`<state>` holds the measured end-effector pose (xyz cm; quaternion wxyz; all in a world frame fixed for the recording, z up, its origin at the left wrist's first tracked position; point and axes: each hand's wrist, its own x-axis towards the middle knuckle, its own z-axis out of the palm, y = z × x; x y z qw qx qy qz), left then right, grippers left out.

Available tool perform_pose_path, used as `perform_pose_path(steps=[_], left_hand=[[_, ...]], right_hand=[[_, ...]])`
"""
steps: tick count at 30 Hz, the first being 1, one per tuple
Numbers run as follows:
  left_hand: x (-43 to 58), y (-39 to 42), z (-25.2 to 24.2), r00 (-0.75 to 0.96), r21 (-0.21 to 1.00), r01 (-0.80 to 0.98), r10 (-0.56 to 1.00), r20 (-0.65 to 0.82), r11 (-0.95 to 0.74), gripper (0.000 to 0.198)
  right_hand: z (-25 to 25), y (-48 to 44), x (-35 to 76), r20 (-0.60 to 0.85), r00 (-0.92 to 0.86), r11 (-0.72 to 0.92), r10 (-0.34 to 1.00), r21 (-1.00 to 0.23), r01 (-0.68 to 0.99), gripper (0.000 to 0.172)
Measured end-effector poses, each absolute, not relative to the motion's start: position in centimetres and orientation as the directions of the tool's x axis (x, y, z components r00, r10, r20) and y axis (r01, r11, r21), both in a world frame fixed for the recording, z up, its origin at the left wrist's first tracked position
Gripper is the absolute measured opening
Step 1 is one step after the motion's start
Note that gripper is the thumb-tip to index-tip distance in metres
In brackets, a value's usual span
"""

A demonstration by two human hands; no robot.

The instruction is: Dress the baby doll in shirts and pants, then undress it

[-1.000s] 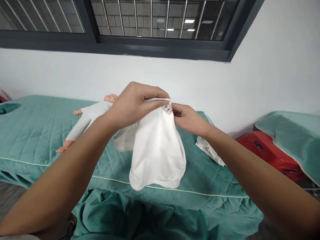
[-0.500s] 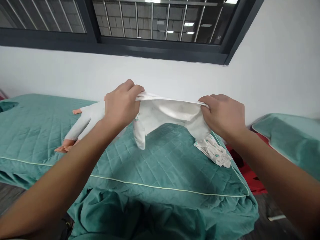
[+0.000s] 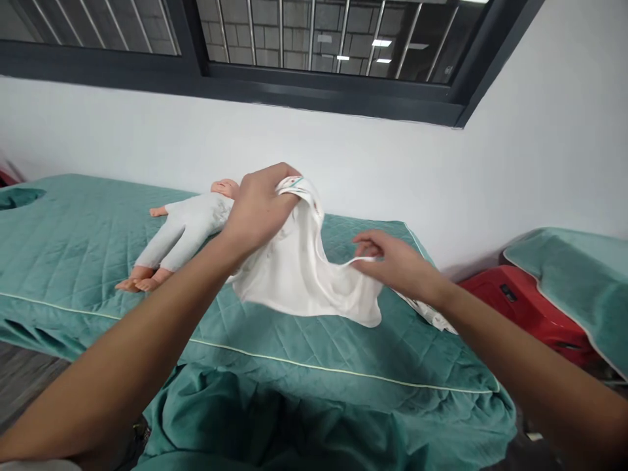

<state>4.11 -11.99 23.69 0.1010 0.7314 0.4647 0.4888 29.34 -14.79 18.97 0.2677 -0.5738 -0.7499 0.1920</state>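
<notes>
A small white baby garment (image 3: 307,281) hangs over the bed between my two hands; whether it is a top or trousers I cannot tell. My left hand (image 3: 267,203) is closed on its bunched upper end, where a coloured print shows. At the other side my right hand (image 3: 392,261) pinches its thin edge between thumb and finger. Beyond my left hand a baby doll (image 3: 191,226) in a pale suit lies on its back, its head partly hidden. Under my right forearm lies a folded printed cloth (image 3: 432,317), mostly covered.
A green quilted cover (image 3: 98,242) spreads over the bed, with piping along its front edge. A white wall and a dark window frame (image 3: 333,98) stand behind. To the right is a red plastic object (image 3: 530,307), partly under another green cover (image 3: 579,275).
The garment was stretched taut between both hands; now it sags and hangs lower. My right hand has moved left and down, nearer my left hand. More of the doll shows.
</notes>
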Motion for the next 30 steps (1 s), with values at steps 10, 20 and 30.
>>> perform_pose_path(steps=[10,20,30], left_hand=[[5.0,-12.8,25.3,0.250,0.183,0.846,0.674,0.695,-0.501,0.019],[2.5,-10.0,22.1,0.094,0.314,0.830,0.671,0.736,-0.461,0.019],[0.2,-10.0,20.5,-0.084,0.716,0.593,0.856,0.511,-0.369,0.011]], right_hand=[[21.0,-12.8,25.9,0.487,-0.146,0.443,0.861,-0.579,0.685,0.023],[23.9,-12.3,31.5,0.583,-0.071,0.231,0.809,-0.206,0.951,0.037],[22.0,-13.8,36.1,0.480,0.161,0.104,0.862,-0.479,0.872,0.028]])
